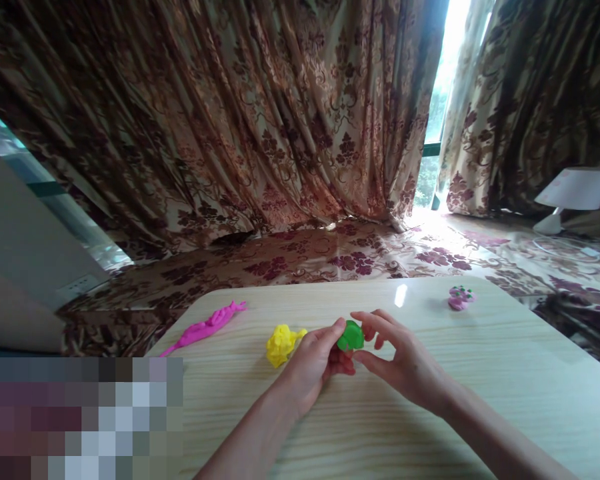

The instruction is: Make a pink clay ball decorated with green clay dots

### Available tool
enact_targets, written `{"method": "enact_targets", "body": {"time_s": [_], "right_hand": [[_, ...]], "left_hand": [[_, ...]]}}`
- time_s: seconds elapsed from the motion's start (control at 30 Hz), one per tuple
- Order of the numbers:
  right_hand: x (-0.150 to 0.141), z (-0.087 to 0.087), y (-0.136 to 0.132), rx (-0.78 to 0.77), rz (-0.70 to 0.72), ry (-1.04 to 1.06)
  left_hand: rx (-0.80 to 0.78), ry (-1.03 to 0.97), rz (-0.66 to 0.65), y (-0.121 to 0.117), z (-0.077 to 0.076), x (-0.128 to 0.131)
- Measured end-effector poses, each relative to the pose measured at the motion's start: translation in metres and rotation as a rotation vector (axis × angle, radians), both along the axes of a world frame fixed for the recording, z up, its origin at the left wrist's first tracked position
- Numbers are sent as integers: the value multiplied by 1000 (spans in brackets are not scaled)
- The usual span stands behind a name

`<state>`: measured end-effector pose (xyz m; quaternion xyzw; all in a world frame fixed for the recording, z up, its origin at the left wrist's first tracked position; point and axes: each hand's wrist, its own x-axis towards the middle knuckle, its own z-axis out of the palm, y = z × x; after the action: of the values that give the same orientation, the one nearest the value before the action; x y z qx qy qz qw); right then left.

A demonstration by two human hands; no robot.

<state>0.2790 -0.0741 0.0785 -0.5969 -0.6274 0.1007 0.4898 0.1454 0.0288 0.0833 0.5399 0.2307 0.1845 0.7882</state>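
Over the middle of the table, my left hand (320, 353) is closed on a rounded lump of green modelling clay (351, 336), with the thumb pressed against its left side. Close by on the right, my right hand (397, 347) has its thumb and fingers apart and curved toward the clay. No clay shows between those fingers; whether a fingertip touches the lump is hard to see. Just left of my left hand lies a crumpled yellow clay lump (280, 345) with a thin stub, partly behind the hand.
A long magenta clay piece (210, 326) lies along the table's left edge. Near the far right corner sits a small pink clay piece with green dots (461, 298). Beyond the pale wood-grain table (480, 373) are a patterned cloth ledge, curtains (280, 120) and a white lamp (575, 189).
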Motion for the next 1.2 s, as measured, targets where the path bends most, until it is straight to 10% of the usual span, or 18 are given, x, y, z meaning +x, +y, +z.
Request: {"method": "enact_targets", "body": {"time_s": [0.73, 1.2], "right_hand": [[0, 9, -5, -42, 14, -91], [11, 2, 3, -193, 0, 412]], "left_hand": [[67, 38, -88, -2, -1, -1], [247, 64, -33, -7, 6, -1]]}}
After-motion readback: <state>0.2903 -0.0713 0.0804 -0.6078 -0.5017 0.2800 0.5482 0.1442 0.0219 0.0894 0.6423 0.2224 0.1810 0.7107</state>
